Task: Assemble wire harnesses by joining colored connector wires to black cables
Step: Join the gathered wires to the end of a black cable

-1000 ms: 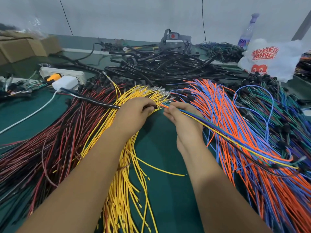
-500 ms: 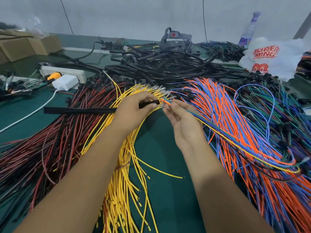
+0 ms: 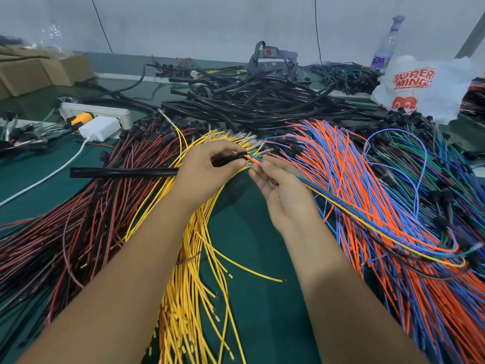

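Here the green worktop lies under fanned heaps: dark red wires at left, yellow wires in the middle, orange and blue wires at right, black cables piled behind. Above the yellow heap, the left hand grips a black cable that runs out leftward, fingers curled round its end. The right hand pinches a small bundle of coloured wires, whose tips meet the cable's mouth.

Single head-worn view — wide-angle, facing forward and down, close over table
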Demonstrator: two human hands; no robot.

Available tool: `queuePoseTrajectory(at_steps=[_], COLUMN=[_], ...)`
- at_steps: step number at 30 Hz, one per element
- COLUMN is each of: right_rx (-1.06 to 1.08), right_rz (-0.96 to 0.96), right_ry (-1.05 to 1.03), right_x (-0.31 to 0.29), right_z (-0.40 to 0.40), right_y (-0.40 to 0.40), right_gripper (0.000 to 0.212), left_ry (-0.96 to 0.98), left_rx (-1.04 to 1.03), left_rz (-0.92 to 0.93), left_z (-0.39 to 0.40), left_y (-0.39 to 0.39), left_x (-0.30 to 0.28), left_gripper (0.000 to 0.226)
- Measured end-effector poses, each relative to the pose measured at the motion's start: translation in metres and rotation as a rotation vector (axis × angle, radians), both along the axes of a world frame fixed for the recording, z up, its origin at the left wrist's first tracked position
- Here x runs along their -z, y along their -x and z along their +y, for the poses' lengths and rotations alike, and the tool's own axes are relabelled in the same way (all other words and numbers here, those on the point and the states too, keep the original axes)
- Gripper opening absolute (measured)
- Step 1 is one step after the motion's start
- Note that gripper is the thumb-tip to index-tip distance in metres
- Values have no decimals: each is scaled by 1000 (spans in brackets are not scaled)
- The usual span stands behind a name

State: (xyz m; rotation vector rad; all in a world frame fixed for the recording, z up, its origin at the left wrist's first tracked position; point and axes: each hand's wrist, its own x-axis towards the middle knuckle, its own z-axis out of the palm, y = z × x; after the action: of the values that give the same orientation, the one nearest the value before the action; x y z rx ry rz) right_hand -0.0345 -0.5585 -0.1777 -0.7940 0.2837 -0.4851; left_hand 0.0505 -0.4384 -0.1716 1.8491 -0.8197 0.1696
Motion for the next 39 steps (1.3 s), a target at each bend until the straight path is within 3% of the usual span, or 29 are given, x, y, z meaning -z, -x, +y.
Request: queuePoseTrajectory(at_steps=[10, 23, 30, 33, 39], right_rx=[90, -56, -59, -13, 115], right_rz=[110, 62, 85, 95, 152], right_ry=[425, -28, -38, 81, 634], right_x=[4, 1, -1, 0, 4], right_z=[0, -8, -9, -7, -2], right_y=[1, 0, 1, 0, -2], right_gripper=[18, 11, 10, 13, 23], left_ry=[-34, 77, 116, 112, 54], left_rx=[-25, 133, 174, 151, 18], left_rz=[-60, 66, 102, 95, 38], left_z=[2, 4, 3, 3, 2], left_y=[4, 4, 4, 2, -3], left_x=[-2, -8, -8, -6, 1], left_gripper=[22, 25, 23, 17, 14])
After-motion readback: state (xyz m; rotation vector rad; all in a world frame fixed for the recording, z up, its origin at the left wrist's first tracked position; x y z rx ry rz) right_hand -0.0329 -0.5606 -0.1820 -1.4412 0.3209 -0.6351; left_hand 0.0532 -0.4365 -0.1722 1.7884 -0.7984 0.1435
